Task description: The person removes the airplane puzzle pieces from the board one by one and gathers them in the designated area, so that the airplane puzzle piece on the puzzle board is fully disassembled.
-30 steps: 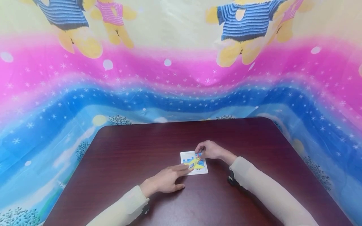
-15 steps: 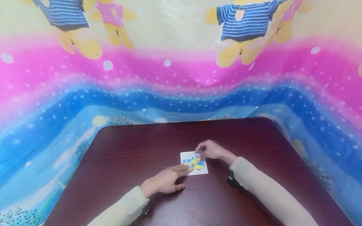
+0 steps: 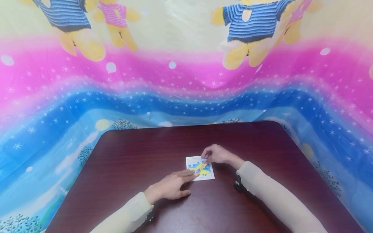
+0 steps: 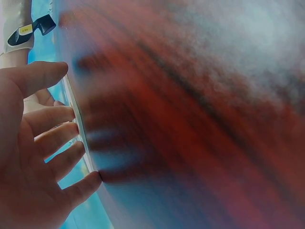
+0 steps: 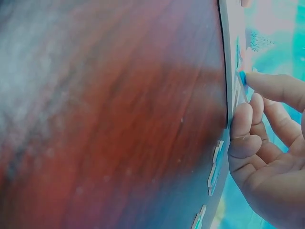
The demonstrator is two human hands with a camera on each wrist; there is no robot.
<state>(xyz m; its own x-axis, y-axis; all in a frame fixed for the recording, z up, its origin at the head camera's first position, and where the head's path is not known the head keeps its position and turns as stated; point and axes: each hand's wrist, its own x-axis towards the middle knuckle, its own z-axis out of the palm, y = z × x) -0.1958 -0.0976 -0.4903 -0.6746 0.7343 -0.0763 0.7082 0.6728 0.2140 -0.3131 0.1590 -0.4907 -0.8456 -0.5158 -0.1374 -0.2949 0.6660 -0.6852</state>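
Observation:
A small jigsaw puzzle in a white tray (image 3: 211,176) lies mid-table, showing a yellow plane on blue. Straight fingers of my left hand (image 3: 173,184) rest across its near left part, covering some of the picture. In the left wrist view, the left hand's fingertips (image 4: 95,180) lie along the tray's edge. My right hand (image 3: 216,154) is at the far right corner of the tray, its fingers curled. Between its fingertips it pinches a puzzle piece (image 5: 243,78), of which a blue edge shows in the right wrist view; the rest is hidden by the fingers.
Two loose puzzle pieces, one nearer (image 5: 216,167) and one farther (image 5: 199,218), lie on the table beside the right hand in the right wrist view. The dark red-brown table (image 3: 140,149) is bordered by a printed cloth (image 3: 180,77) at back and sides.
Both hands keep their places on the puzzle. Only the right fingertips and the piece they pinch shift very slightly.

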